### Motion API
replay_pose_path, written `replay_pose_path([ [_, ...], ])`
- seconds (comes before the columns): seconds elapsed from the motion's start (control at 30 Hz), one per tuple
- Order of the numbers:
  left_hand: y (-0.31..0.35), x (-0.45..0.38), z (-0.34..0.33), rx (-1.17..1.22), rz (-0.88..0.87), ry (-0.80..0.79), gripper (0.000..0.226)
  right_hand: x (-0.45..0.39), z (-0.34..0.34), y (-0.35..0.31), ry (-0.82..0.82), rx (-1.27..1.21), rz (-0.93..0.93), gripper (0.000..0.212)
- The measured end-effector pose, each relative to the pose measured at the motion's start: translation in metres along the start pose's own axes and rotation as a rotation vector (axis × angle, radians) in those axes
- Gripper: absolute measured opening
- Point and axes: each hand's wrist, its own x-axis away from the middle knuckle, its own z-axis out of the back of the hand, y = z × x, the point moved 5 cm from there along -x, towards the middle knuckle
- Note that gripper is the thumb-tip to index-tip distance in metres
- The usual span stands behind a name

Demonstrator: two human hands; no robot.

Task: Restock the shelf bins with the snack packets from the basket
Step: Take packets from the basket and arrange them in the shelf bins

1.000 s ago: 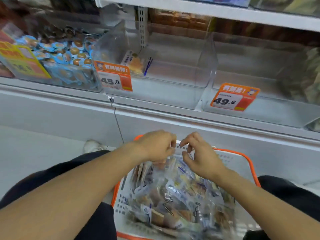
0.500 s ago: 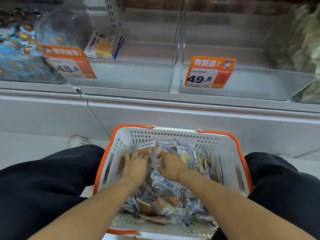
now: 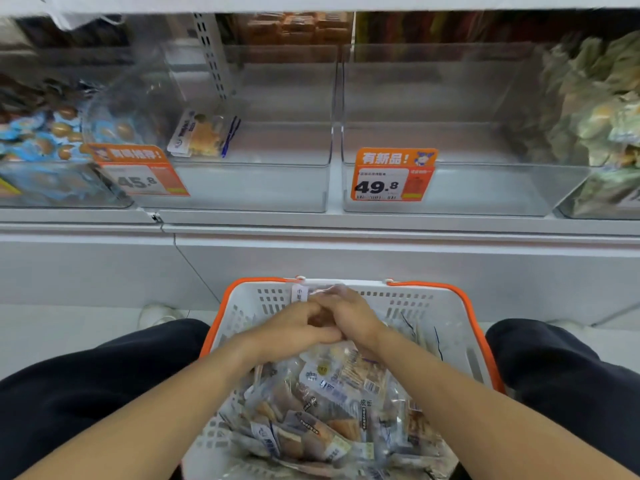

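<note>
A white basket with an orange rim (image 3: 481, 344) sits between my knees, full of clear snack packets (image 3: 322, 407). My left hand (image 3: 294, 329) and my right hand (image 3: 346, 315) are pressed together above the basket's far side, fingers curled round a bunch of snack packets (image 3: 323, 292) held between them. On the shelf above, a clear bin (image 3: 263, 181) with a 45.8 tag holds one packet (image 3: 201, 135). The clear bin (image 3: 485, 188) with the 49.8 tag beside it has nothing in it.
A bin of blue egg snacks (image 3: 45, 147) stands at the left and a bin of greenish packets (image 3: 602, 116) at the right. The white shelf front (image 3: 346, 258) rises just behind the basket. My dark trouser legs (image 3: 86, 393) flank the basket.
Both hands were digging among the packets in the basket; now they have come together and lifted a bunch of packets toward the basket's far rim.
</note>
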Motion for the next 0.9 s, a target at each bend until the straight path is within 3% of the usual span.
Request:
replay_pose_path([
  [0.07, 0.016, 0.009, 0.026, -0.025, 0.01, 0.084, 0.015, 0.008, 0.009, -0.017, 0.048, 0.031, 0.092, 0.019],
  [0.13, 0.032, 0.019, 0.06, -0.225, -0.041, 0.361, 0.011, 0.017, 0.018, -0.037, 0.065, 0.142, 0.179, 0.025],
  [0.2, 0.048, 0.03, 0.08, -0.412, -0.116, 0.542, 0.027, 0.031, 0.024, -0.061, 0.012, 0.184, 0.249, 0.028],
  [0.27, 0.058, 0.032, 0.081, -0.378, -0.13, 0.484, 0.045, 0.049, 0.027, -0.082, -0.074, 0.19, 0.304, 0.028],
  [0.33, 0.066, 0.03, 0.074, -0.165, -0.088, 0.328, 0.038, 0.063, 0.037, -0.096, -0.079, 0.267, 0.382, 0.02],
  [0.4, 0.075, 0.029, 0.065, 0.054, -0.071, 0.214, 0.023, 0.073, 0.055, -0.109, 0.064, 0.322, 0.436, 0.013],
  [0.5, 0.085, 0.035, 0.059, 0.29, -0.092, 0.249, 0.014, 0.085, 0.09, -0.127, 0.287, 0.146, 0.461, 0.025],
  [0.63, 0.097, 0.04, 0.059, 0.533, -0.118, 0.361, 0.027, 0.096, 0.092, -0.14, 0.133, -0.035, 0.436, 0.062],
  [0.7, 0.107, 0.044, 0.057, 0.538, -0.143, 0.356, 0.045, 0.099, 0.078, -0.139, 0.071, 0.021, 0.448, 0.061],
  [0.77, 0.116, 0.049, 0.056, 0.5, -0.163, 0.345, 0.058, 0.104, 0.071, -0.14, 0.116, 0.018, 0.512, 0.052],
  [0.9, 0.143, 0.047, 0.067, 0.278, -0.338, 0.444, 0.046, 0.121, 0.078, -0.162, 0.267, 0.008, 0.729, 0.049],
])
